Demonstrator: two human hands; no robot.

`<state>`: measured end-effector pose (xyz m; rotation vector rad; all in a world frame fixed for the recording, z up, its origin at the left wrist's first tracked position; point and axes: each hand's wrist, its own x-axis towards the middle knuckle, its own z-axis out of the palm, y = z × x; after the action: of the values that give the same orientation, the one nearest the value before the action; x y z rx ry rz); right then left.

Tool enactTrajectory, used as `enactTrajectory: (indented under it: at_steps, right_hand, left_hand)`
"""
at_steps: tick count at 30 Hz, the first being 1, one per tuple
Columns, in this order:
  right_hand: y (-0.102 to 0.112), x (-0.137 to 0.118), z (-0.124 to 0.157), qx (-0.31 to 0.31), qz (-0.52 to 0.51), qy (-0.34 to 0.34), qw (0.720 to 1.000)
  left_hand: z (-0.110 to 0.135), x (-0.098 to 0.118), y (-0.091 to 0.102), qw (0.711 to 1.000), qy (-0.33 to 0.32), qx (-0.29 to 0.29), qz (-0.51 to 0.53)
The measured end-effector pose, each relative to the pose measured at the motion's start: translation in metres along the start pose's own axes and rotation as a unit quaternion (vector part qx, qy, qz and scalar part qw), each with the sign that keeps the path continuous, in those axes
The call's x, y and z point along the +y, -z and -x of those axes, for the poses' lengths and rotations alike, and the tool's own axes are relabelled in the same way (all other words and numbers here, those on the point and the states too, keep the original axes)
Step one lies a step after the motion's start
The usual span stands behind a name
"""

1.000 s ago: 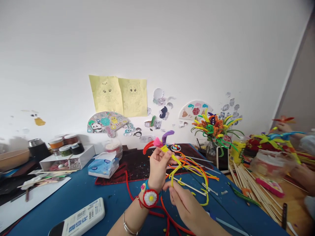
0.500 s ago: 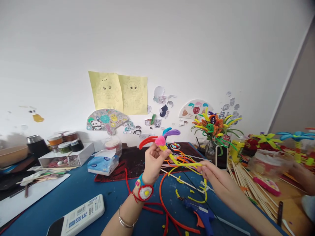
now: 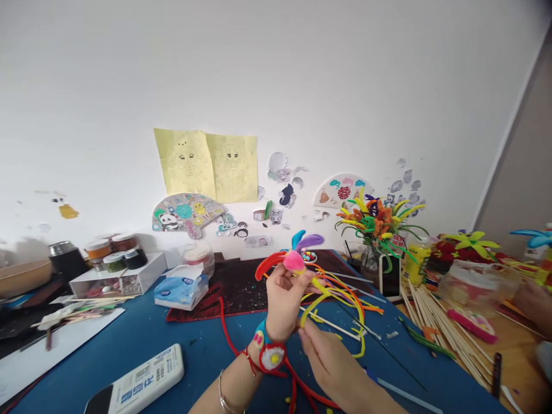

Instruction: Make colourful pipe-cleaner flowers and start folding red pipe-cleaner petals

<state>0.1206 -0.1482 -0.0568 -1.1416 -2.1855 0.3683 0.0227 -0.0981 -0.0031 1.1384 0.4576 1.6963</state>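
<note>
My left hand (image 3: pixel 282 302) pinches a pipe-cleaner flower (image 3: pixel 294 261) just below its pink fuzzy centre. Red, blue and purple loops stick out around that centre. From the pinch a yellow pipe cleaner (image 3: pixel 307 309) bends round in a curve, and its lower end is between the thumb and fingers of my right hand (image 3: pixel 330 359), below and right of the left wrist. More orange and yellow pipe cleaners (image 3: pixel 360 310) lie on the table behind my hands. Red pipe cleaners (image 3: pixel 226 328) run under my left forearm.
At left are a phone-shaped white device (image 3: pixel 140 379), a tissue pack (image 3: pixel 181 290) and paint jars (image 3: pixel 114 261). To the right stand a vase of pipe-cleaner flowers (image 3: pixel 375 224), a propped phone (image 3: pixel 390 276) and wooden sticks (image 3: pixel 448 330). Another person's hand (image 3: pixel 532 302) shows at the right edge.
My right hand has swung down and left toward my left wrist, bending the yellow pipe cleaner into a curve. The flower has shifted slightly right and down. My right arm now covers most of the blue glue gun.
</note>
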Motion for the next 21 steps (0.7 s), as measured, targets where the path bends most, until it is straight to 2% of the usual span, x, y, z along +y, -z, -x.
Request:
enactTrajectory:
  at_steps: [4,6,8,11,14,17,21]
  right_hand:
    - [0.021,-0.013,0.010,-0.018,-0.021,0.011,1.000]
    - [0.039,-0.014,0.015,-0.003,-0.036,-0.006,0.999]
    - [0.059,-0.011,0.019,0.031,-0.035,-0.031,0.998]
    - [0.084,0.000,0.020,0.072,-0.023,-0.058,0.995]
    - [0.099,0.017,0.010,0.081,-0.029,-0.071,0.994]
    - [0.100,0.034,-0.006,0.057,-0.043,-0.051,0.996]
    - [0.071,0.043,-0.019,0.020,-0.074,-0.033,0.997]
  left_hand:
    - [-0.002,-0.011,0.009,0.988,-0.099,0.001,-0.117]
    - [-0.006,-0.012,0.013,0.984,-0.116,-0.024,-0.130]
    - [-0.010,-0.009,0.015,0.988,-0.105,-0.037,-0.111]
    - [-0.015,0.001,0.016,0.995,-0.072,-0.026,-0.062]
    - [-0.016,0.013,0.016,0.999,-0.024,-0.044,-0.015]
    - [-0.012,0.021,0.013,0.998,0.032,-0.051,0.033]
    - [-0.007,0.022,0.006,0.995,0.069,-0.025,0.070]
